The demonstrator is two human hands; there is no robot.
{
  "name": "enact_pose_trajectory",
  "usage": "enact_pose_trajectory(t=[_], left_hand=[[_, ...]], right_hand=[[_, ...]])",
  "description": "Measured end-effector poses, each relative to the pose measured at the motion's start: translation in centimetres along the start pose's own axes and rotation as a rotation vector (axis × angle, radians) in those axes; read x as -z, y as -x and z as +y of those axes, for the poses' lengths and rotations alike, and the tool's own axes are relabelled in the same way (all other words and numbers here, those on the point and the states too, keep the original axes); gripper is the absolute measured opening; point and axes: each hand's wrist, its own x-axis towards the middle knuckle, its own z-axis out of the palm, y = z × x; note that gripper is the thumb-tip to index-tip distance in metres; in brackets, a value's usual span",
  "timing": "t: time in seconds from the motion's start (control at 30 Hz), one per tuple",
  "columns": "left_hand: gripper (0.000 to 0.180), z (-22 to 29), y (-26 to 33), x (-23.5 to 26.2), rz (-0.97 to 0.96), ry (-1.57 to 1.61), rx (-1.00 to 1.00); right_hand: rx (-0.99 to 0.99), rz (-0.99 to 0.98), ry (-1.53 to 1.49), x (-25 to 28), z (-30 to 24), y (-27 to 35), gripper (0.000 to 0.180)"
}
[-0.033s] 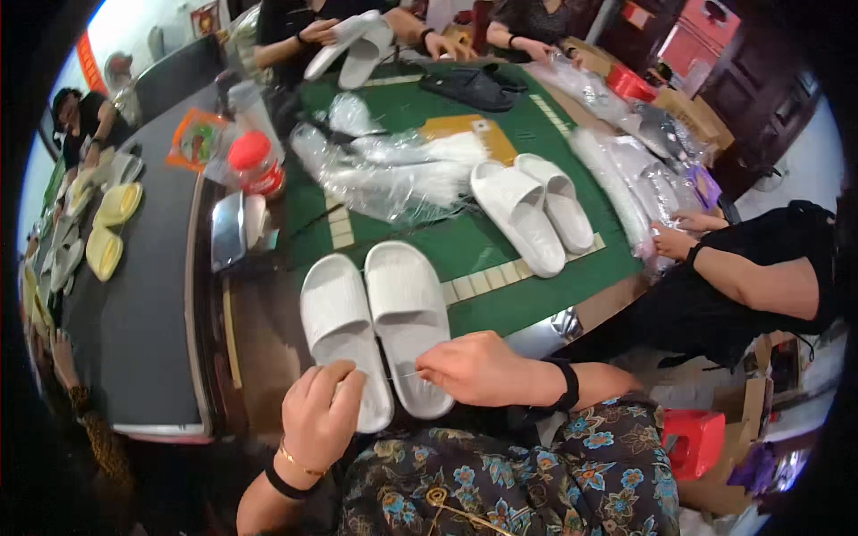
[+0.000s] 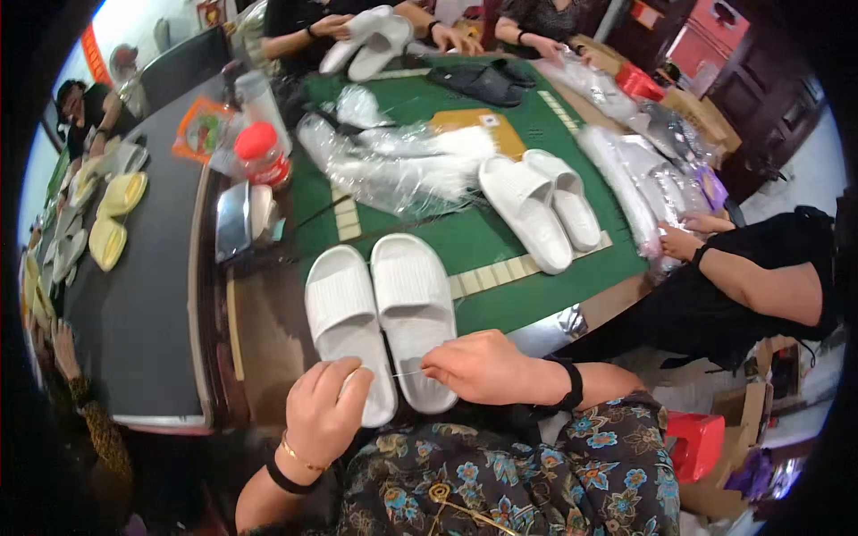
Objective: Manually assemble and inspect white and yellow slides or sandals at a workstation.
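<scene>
A pair of white slide slippers point(image 2: 418, 286) lies side by side at the table's near edge, toes pointing away from me. My left hand point(image 2: 329, 402) is closed in a pinch over the heel of the left slipper. Over the heel of the right one, my right hand point(image 2: 478, 366) pinches too, fingertips facing the left hand. A thin whitish strand point(image 2: 407, 373) runs across the gap between the slippers, from one hand to the other. Its ends are hidden in my fingers. Another white pair point(image 2: 529, 210) stands further off to the right.
Clear plastic bags point(image 2: 402, 170) cover the middle of the green mat point(image 2: 518, 308). A red-lidded jar point(image 2: 259, 154) and a phone point(image 2: 233, 221) are on the left. Yellow slippers point(image 2: 109, 241) lie on the grey table. Co-workers' hands point(image 2: 681, 239) handle bagged slippers on the right; another person holds white slippers point(image 2: 380, 49) opposite.
The whole view has shifted slightly, with the table's things a little further right. Both hands keep their pinch, and the strand between them shows more plainly now.
</scene>
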Motion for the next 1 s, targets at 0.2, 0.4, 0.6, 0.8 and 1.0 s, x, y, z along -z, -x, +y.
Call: enact_pose_trajectory(t=[0.2, 0.4, 0.6, 0.8, 1.0], left_hand=[[0.02, 0.3, 3.0, 0.2, -0.123, 0.064, -0.035], [0.016, 1.4, 5.4, 0.9, -0.244, 0.038, -0.13], [0.02, 2.2, 6.4, 2.5, -0.354, 0.007, -0.052], [0.02, 1.5, 7.7, 1.1, -0.374, -0.007, 0.014], [0.019, 0.1, 5.9, -1.6, -0.28, -0.067, -0.021]], right_hand=[[-0.108, -0.321, -0.021, -2.0, -0.4, 1.3, 0.014], [-0.014, -0.478, -0.095, -3.7, -0.4, 2.6, 0.016], [0.037, -0.524, -0.124, -4.5, -0.2, 2.6, 0.015], [0.014, -0.539, -0.117, -4.4, -0.3, 1.9, 0.016], [-0.126, -0.461, -0.038, -3.3, 1.2, 0.9, 0.019]])
